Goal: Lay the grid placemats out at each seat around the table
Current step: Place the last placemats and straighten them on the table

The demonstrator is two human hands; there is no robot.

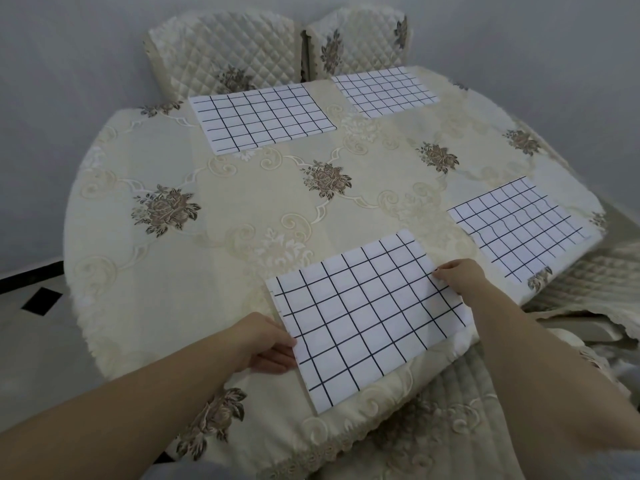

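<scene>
Four grid placemats were on the table.

- Two lay flat at the table's far edge. The far-left mat was before one quilted chair and the far-right mat before the other quilted chair.
- A third mat lay at the table's right edge.
- The fourth mat rested at the table's near edge, skewed to the rim. The left hand gripped its left short edge and the right hand pinched its right edge.

Assessment: three seats appeared finished, and the fourth mat was down but needed squaring and release. The table's left side carried no mat, and no seat was visible there, so I could not tell whether one was required.
</scene>
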